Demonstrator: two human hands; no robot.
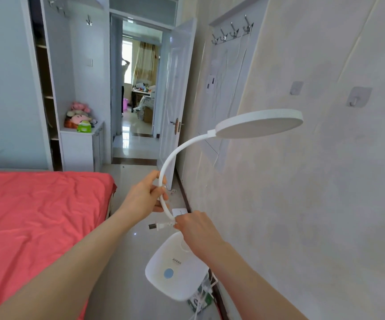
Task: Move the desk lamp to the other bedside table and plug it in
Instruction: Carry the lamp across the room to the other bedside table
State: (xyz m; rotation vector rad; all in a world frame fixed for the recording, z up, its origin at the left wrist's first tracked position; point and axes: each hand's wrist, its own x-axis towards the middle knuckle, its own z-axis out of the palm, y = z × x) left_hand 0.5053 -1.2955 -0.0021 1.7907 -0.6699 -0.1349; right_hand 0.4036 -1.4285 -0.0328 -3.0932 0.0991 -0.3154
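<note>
Left grip (144,199) is wrapped round the neck of the lamp (258,123); the plug (157,226) is pinched by the right grip (196,229). Lamp is carried unplugged, not yet placed.

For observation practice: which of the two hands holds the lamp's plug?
The right hand, pinching the plug at its back end; the left hand grips the lamp by its neck.
</note>
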